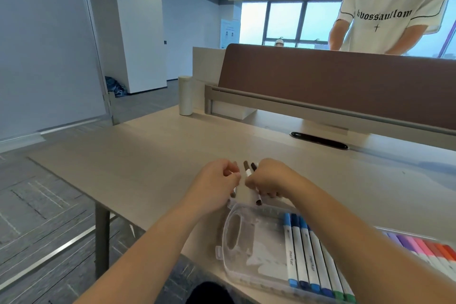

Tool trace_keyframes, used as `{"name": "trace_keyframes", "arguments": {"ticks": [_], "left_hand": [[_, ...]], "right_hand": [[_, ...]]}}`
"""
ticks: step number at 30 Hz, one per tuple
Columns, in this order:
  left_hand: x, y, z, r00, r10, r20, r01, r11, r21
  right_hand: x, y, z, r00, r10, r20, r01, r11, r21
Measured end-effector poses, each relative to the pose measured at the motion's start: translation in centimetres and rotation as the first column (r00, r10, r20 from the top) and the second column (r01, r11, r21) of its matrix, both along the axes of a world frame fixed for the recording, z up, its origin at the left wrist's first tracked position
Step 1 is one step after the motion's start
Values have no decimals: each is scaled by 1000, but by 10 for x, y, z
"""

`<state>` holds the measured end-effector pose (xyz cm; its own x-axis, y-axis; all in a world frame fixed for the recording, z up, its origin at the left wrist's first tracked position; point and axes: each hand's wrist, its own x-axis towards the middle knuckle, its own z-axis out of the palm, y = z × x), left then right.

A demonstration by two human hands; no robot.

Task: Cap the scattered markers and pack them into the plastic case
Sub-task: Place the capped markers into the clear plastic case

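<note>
Both hands are over the table (148, 155), just past the case's 12 o'clock edge.

- **Left hand** (216, 180): fingers curled, pinching a single marker (233, 194). The marker is mostly hidden and its cap colour is unclear.
- **Right hand** (270, 176): fingers pressed together round two brown-capped markers (247, 168). The caps point to 12 o'clock, and one lower end sticks out at 6.
- **Plastic case** (261, 249): clear and open, flat on the table at 6 o'clock of the hands.
  - Blue markers (299, 254) are lined up inside.
  - A purple-to-orange row (424, 247) sits at its 3 o'clock.
- **Background:** a white cylinder (185, 95) at 11 o'clock, a brown partition (345, 81) at 1, and a person in a white T-shirt (392, 15) behind it.
</note>
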<state>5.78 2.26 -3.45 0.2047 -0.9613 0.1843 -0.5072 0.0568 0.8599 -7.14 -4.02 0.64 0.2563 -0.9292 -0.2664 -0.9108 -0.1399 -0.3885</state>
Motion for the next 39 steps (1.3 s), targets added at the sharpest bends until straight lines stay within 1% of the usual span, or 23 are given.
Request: {"name": "trace_keyframes", "arguments": {"ticks": [3, 4, 6, 10, 13, 15, 17, 19, 21, 23, 25, 27, 31, 37, 39], "left_hand": [[-14, 11, -3, 997, -76, 27, 75, 997, 29], [-17, 13, -5, 992, -110, 57, 107, 993, 47], [-30, 23, -7, 969, -187, 161, 178, 982, 70], [-52, 38, -9, 872, -331, 361, 295, 943, 152], [-57, 43, -14, 787, -381, 486, 320, 924, 208], [-57, 45, -15, 732, -429, 530, 339, 903, 263], [-59, 47, -13, 675, -479, 561, 371, 878, 303], [-58, 49, -12, 646, -516, 562, 415, 856, 309], [-55, 52, -10, 626, -553, 550, 465, 831, 306], [-52, 54, -9, 626, -587, 514, 499, 807, 315], [-51, 53, -9, 635, -593, 494, 512, 803, 306], [-52, 52, -6, 638, -584, 502, 499, 810, 307], [-55, 54, -1, 614, -560, 557, 464, 826, 319], [-53, 53, -1, 682, -535, 499, 426, 845, 324], [-52, 50, -1, 722, -514, 463, 414, 857, 306]], "right_hand": [[-24, 30, 8, 1000, 20, 11, -21, 997, 71], [-29, 37, 8, 1000, 28, 2, -28, 995, 98], [-43, 52, 7, 1000, 31, 7, -31, 989, 144], [-64, 73, 2, 999, 28, 42, -35, 980, 194], [-71, 86, 2, 998, 66, 1, -65, 977, 202], [-75, 91, 1, 997, 79, -13, -75, 977, 199], [-79, 90, -1, 997, 74, -33, -69, 987, 149], [-82, 87, -2, 996, 78, -43, -72, 989, 129], [-85, 84, -4, 996, 82, -29, -77, 984, 161], [-87, 81, -6, 997, 78, -14, -75, 980, 183], [-86, 79, -6, 996, 86, -18, -81, 977, 195], [-85, 78, -5, 992, 109, -57, -95, 973, 209], [-82, 73, -2, 985, 127, -115, -96, 965, 242], [-81, 70, 1, 974, 183, -136, -142, 954, 265], [-82, 66, 2, 973, 197, -124, -162, 955, 249]]}}
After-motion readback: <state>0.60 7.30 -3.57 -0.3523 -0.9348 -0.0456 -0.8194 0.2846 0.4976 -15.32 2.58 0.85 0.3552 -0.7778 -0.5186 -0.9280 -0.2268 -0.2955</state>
